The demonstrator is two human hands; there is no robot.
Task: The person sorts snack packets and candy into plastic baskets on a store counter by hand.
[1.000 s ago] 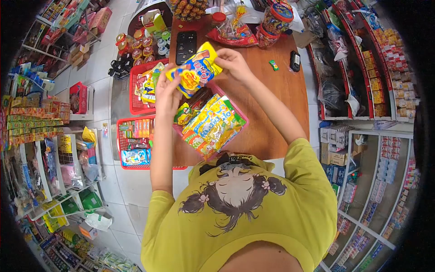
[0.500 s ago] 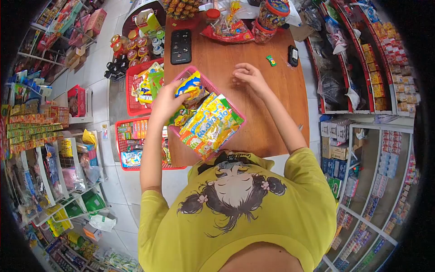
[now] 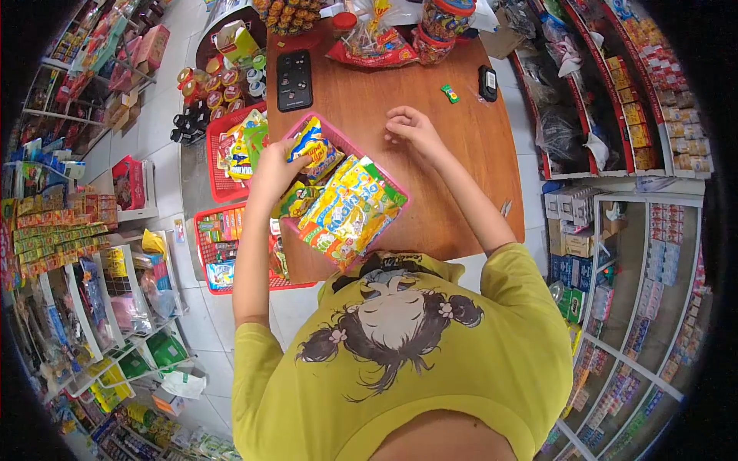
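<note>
Partly under left fingers (image 3: 285, 153), candy packet (image 3: 315, 146).

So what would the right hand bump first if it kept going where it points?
Probably the red plastic bag of sweets at the far edge; before it the right hand has only bare brown wooden table. Roughly judged.

We are looking at a wooden worktop (image 3: 461, 184) that is carrying a pink basket (image 3: 344, 141), a black keypad (image 3: 294, 80), a green sweet (image 3: 450, 94), a small black device (image 3: 487, 83) and, at its far edge, a red sweet bag (image 3: 369, 52).

Wooden counter (image 3: 453, 180), white tiled floor (image 3: 201, 323), stocked shelves (image 3: 653, 261)
</note>
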